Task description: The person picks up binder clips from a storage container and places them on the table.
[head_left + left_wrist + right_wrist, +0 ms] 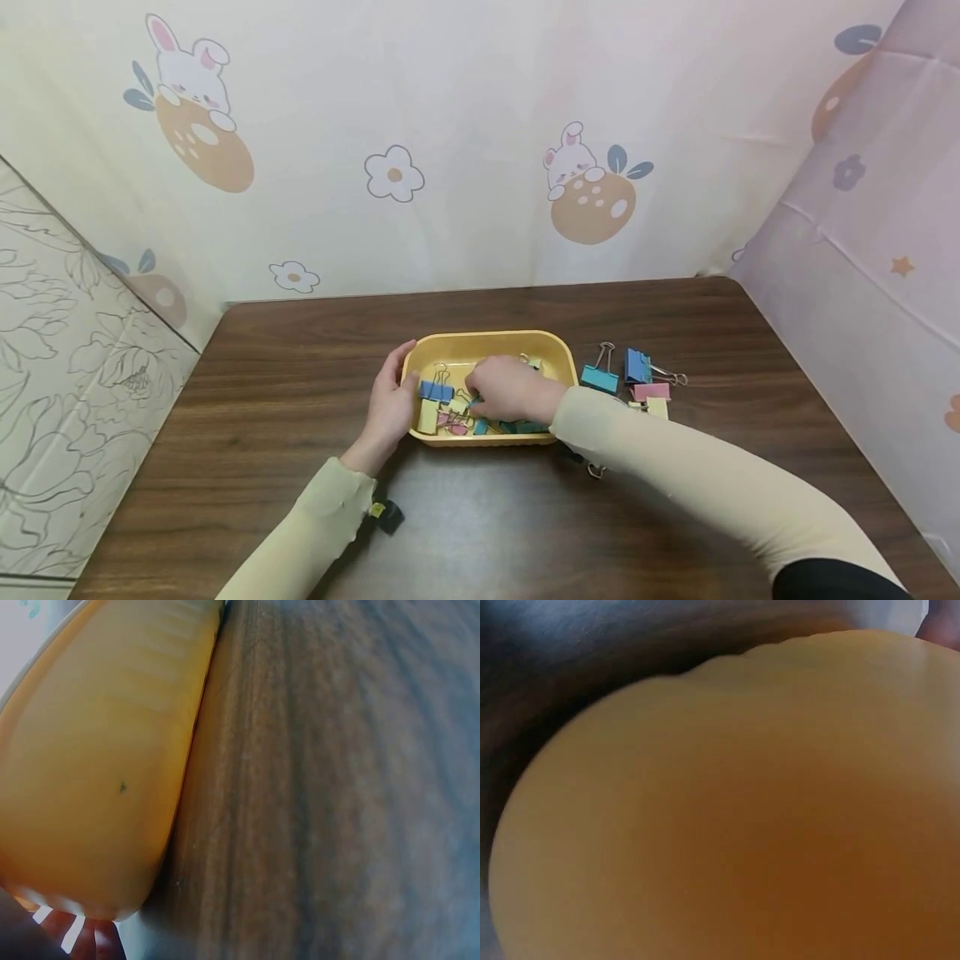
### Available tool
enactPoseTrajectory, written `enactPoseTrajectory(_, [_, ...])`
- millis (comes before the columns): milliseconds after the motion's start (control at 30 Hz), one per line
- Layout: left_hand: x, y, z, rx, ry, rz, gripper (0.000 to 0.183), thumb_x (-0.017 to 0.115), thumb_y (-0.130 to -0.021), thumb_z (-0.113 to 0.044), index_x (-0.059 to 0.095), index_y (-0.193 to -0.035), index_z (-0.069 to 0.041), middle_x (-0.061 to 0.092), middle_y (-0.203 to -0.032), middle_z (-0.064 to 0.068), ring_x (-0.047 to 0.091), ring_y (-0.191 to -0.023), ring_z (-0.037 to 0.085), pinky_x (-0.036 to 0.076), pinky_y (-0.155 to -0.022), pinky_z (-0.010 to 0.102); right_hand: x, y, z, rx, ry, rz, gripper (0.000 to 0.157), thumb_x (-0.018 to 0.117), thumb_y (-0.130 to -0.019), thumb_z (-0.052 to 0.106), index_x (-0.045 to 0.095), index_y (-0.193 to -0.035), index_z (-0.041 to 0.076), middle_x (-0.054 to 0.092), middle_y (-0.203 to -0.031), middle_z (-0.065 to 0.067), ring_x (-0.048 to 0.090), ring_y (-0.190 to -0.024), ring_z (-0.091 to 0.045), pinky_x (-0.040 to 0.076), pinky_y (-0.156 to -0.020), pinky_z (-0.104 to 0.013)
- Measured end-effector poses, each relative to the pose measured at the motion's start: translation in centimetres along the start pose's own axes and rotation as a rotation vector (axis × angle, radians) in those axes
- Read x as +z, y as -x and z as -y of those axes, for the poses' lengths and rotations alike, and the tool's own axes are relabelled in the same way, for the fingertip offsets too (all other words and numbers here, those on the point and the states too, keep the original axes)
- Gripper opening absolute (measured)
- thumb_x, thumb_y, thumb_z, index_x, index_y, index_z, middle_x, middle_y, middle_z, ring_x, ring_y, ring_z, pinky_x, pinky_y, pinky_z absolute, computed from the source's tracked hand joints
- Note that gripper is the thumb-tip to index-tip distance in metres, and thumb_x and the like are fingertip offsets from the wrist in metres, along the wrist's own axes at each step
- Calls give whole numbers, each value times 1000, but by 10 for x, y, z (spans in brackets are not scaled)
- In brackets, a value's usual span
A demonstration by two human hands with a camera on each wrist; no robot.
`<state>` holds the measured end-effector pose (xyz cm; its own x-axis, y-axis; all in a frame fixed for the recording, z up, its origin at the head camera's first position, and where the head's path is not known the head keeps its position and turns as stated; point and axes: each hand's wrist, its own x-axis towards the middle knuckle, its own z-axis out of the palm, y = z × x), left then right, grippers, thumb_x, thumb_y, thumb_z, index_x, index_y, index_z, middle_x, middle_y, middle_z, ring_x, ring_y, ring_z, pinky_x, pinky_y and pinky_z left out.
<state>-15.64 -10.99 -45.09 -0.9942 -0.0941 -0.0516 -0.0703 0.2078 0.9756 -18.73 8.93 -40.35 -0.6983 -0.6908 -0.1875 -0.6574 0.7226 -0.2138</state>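
Note:
A shallow yellow plastic basket (487, 440) sits on the table with several binder clips in it. My left hand (392, 400) grips its left end, thumb at the rim and fingers along the outside. Inside, my right hand (512, 387) reaches down with curled fingers and pinches a small blue binder clip (474, 403), mostly hidden by the hand. Left of those fingers lie a larger blue binder clip (437, 392), a pale yellow one (428, 417) and a pink one (456, 429). The basket's outer wall (90, 765) fills much of the left wrist view and the right wrist view.
Right of the basket lie a teal binder clip (600, 379), a blue one (637, 367), a pink one (651, 391) and a pale yellow one (657, 407). A black clip (572, 453) is partly under the right forearm. The brown table (300, 358) meets a patterned curtain (480, 208) behind.

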Motion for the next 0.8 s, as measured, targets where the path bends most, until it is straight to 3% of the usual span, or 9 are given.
enactPoseTrajectory(233, [-1,0,-1,-29,-7,11,46,44,-104,-5,44,-147,-22,43,-148,2,41,-135,22,30,-114,45,1,0,-2,8,-42,-24,15,69,-87,16,62,-74,19,56,-69,7,50,-62,-11,46,-61,-29])
enactPoseTrajectory(433, [-2,1,-1,-18,-10,7,46,44,-104,-4,44,-146,-22,45,-146,3,42,-132,22,31,-113,44,-12,7,-4,41,-127,-22,4,68,-87,17,73,-87,18,63,-81,8,55,-70,-11,48,-66,-29])
enactPoseTrajectory(567, [-2,1,-1,-19,-12,9,46,44,-104,-4,44,-146,-22,45,-146,3,42,-133,21,31,-113,44,-21,17,-6,16,-163,-83,10,69,-88,16,76,-94,15,68,-89,6,58,-77,-9,51,-73,-31])
enactPoseTrajectory(800, [0,1,-1,-26,-5,11,46,45,-104,-4,45,-146,-23,45,-147,2,42,-133,21,31,-113,44,-29,46,-19,-27,-226,-238,14,70,-86,12,78,-97,11,66,-91,5,60,-78,-9,51,-70,-29])
